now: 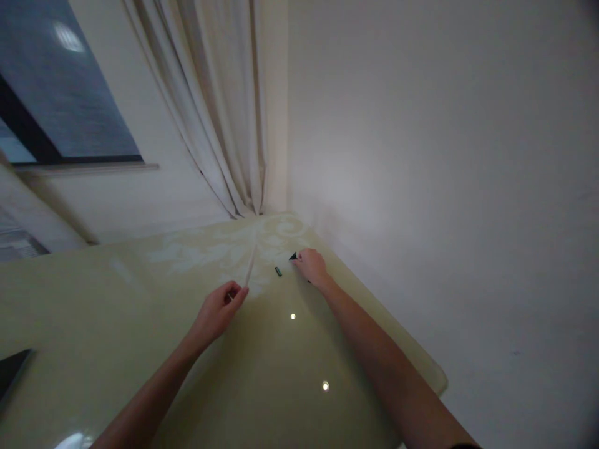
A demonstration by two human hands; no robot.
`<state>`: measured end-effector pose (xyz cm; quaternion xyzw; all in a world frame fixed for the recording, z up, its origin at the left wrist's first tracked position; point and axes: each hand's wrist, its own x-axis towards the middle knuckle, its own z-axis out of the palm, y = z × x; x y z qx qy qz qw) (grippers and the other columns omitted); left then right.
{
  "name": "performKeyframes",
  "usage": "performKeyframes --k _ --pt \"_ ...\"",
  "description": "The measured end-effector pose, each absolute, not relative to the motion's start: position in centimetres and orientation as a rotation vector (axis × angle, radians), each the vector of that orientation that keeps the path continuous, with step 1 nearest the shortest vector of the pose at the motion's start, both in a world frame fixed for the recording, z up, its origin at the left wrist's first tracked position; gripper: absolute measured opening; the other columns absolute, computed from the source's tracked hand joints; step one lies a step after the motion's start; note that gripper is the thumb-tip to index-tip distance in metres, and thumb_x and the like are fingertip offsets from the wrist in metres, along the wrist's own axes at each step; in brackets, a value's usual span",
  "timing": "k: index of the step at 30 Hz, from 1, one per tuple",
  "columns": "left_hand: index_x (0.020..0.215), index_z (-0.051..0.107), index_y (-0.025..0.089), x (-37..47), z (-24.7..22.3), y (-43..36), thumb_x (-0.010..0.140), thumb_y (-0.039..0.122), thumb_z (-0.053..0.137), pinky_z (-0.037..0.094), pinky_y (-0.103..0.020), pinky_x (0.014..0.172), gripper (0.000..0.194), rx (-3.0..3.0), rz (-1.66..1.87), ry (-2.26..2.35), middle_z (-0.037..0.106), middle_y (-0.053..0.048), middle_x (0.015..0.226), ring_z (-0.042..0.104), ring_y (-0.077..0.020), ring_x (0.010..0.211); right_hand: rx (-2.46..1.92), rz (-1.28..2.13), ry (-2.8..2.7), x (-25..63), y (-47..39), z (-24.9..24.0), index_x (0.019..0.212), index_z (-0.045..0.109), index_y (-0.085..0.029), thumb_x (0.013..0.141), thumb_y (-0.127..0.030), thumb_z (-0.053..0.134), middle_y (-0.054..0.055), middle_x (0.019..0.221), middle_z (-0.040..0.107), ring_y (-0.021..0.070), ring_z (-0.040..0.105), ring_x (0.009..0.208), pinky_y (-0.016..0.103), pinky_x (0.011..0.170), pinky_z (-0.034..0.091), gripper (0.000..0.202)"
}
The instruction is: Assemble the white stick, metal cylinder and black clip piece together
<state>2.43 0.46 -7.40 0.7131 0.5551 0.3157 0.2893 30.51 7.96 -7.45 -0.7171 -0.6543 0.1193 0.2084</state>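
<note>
My left hand (pixel 223 307) is over the middle of the glossy table, its fingertips pinched together on something small and pale that I cannot make out. Farther forward and to the right, my right hand (pixel 311 265) grips a small black object (pixel 293 256) that pokes out to the left of its fingertips. Between the two hands, nearer the right one, a small dark cylinder (pixel 278 272) lies on the tabletop. The rest of the black object is hidden by the right hand.
The pale green table (pixel 116 324) ends at a white wall (pixel 444 187) on the right. Beige curtains (pixel 234 112) hang down to its far edge. A dark flat object (pixel 13 371) lies at the left edge.
</note>
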Motion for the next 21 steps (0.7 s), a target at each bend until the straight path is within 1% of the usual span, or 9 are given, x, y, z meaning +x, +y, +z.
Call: performKeyframes --k 2,4,5,7,11,14,17,19,21 --pt "0.071 0.056 0.023 3.0 -6.7 0.2 0.088 0.075 0.053 0.04 -0.029 0.059 0.055 1.85 0.939 1.398 0.054 0.001 0.063 0.051 -0.0171 0.06 -1.947 0.342 -1.836 30.1 7.7 -5.9 0.092 0.081 -0.014 0.097 -0.034 0.075 0.02 0.107 0.078 0.0297 0.071 0.1 0.033 0.079 0.048 0.021" --pt "0.072 0.055 0.022 4.0 -5.9 0.3 0.091 0.072 0.052 0.04 -0.029 0.059 0.053 1.824 1.013 1.338 0.052 0.002 0.064 0.049 -0.0161 0.06 -1.835 0.399 -1.875 29.3 7.3 -4.2 0.089 0.079 -0.016 0.106 -0.046 0.061 0.014 0.097 0.078 0.0243 0.072 0.091 0.031 0.077 0.048 0.039" --pt "0.073 0.055 0.022 4.6 -5.6 0.4 0.092 0.07 0.052 0.04 -0.028 0.059 0.052 1.824 1.042 1.317 0.052 0.002 0.064 0.049 -0.0159 0.06 -1.733 0.468 -1.904 28.7 7.1 -3.4 0.087 0.078 -0.017 0.109 -0.052 0.053 0.01 0.091 0.078 0.0199 0.071 0.084 0.029 0.075 0.048 0.048" --pt "0.075 0.056 0.022 6.1 -5.1 0.9 0.094 0.064 0.052 0.042 -0.028 0.06 0.047 1.869 1.055 1.285 0.057 0.0 0.067 0.052 -0.0162 0.061 -1.356 0.81 -1.864 27.5 6.6 -2.3 0.09 0.076 -0.016 0.109 -0.055 0.049 0.008 0.089 0.077 0.0159 0.07 0.077 0.026 0.071 0.048 0.052" --pt "0.088 0.066 0.02 9.0 -5.1 2.4 0.099 0.053 0.048 0.049 -0.03 0.068 0.039 2.04 0.896 1.262 0.071 -0.004 0.08 0.063 -0.0184 0.07 -1.121 0.985 -1.718 26.5 6.0 -1.6 0.083 0.072 -0.014 0.102 -0.047 0.063 0.004 0.078 0.071 0.0136 0.065 0.072 0.024 0.068 0.047 0.039" --pt "0.094 0.073 0.019 10.0 -6.2 4.1 0.1 0.05 0.046 0.051 -0.032 0.074 0.041 2.078 0.806 1.325 0.076 -0.008 0.089 0.067 -0.0206 0.076 -1.195 0.968 -1.669 27.5 6.2 -1.5 0.074 0.065 -0.016 0.106 -0.04 0.054 0.0 0.068 0.063 0.0123 0.057 0.063 0.025 0.064 0.044 0.042" --pt "0.106 0.076 0.016 10.0 -7.9 6.3 0.09 0.042 0.064 0.051 -0.036 0.084 0.033 2.093 0.741 1.469 0.077 -0.012 0.103 0.07 -0.0247 0.086 -1.314 0.861 -1.653 28.8 6.6 -1.4 0.076 0.064 -0.017 0.106 -0.036 0.05 -0.003 0.065 0.054 0.0123 0.051 0.061 0.025 0.062 0.037 0.039" --pt "0.112 0.076 0.015 9.9 -9.1 7.7 0.079 0.036 0.077 0.051 -0.037 0.088 0.039 2.103 0.694 1.543 0.076 -0.015 0.108 0.071 -0.028 0.094 -1.355 0.81 -1.658 29.3 6.7 -1.3 0.078 0.067 -0.017 0.105 -0.035 0.052 -0.003 0.065 0.051 0.0131 0.05 0.064 0.025 0.062 0.033 0.035" --pt "0.112 0.076 0.015 10.0 -10.0 8.8 0.074 0.035 0.083 0.051 -0.037 0.089 0.043 2.113 0.654 1.579 0.075 -0.015 0.107 0.071 -0.0297 0.099 -1.377 0.803 -1.668 29.5 6.7 -1.4 0.078 0.069 -0.017 0.105 -0.035 0.054 -0.003 0.063 0.049 0.0138 0.05 0.066 0.026 0.063 0.032 0.036"
